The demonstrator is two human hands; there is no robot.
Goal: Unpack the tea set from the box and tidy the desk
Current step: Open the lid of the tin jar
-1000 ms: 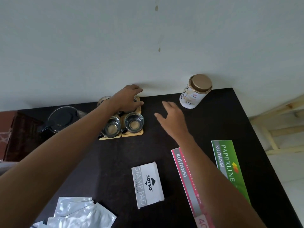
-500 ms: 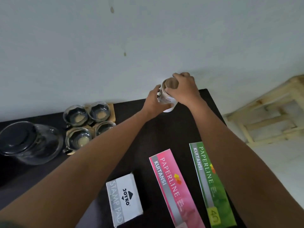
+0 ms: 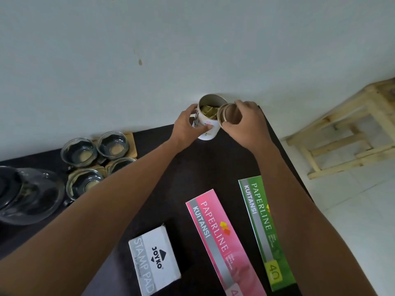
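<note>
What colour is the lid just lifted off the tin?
Brownish gold lid, seen in the head view, held in the right hand.

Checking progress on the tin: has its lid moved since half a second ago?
Yes. The lid is off the tin, held in the right hand just right of the open rim.

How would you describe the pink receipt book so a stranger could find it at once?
Start at the dark desk against the pale wall. Near its front edge lie three flat items: a white stamp pad box, then two long Paperline Kuitansi books. The pink receipt book is the middle item, between the box and the green book.
</note>
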